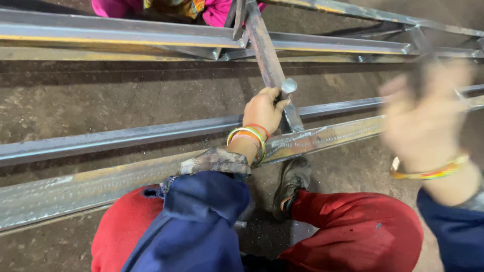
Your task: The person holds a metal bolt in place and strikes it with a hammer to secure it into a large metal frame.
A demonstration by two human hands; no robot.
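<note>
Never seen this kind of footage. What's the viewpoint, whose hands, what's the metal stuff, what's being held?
One picture, from a camera on a person's head, looking down at their own hands and red-trousered knees. The left hand holds a small steel tool, probably a chisel or punch, against a diagonal steel bar of a long welded frame lying on the dirt floor. The right hand is raised and blurred by motion; what it holds can't be made out. Someone in pink clothing is at the top edge.
</note>
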